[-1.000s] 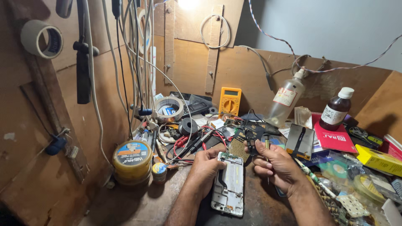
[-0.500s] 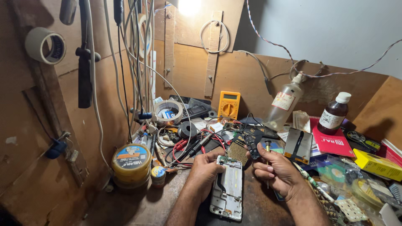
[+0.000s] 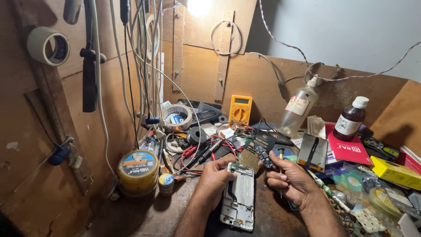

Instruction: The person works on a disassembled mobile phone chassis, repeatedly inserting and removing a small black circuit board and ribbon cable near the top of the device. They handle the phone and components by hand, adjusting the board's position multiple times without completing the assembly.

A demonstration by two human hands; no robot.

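At lower centre, the left hand still grips the opened phone. The right hand, fingers closed round a thin screwdriver, has shifted slightly rightward since before.

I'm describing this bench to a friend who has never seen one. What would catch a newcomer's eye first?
Front and centre lies an opened phone, steadied by the left hand, while the right hand holds a thin screwdriver beside it. Behind stands a yellow multimeter against the back wall, and a round yellow tin sits at left.

Lit warmly by one glaring bulb overhead; dim, shadowed left corner; sharp at centre, stretched toward edges.
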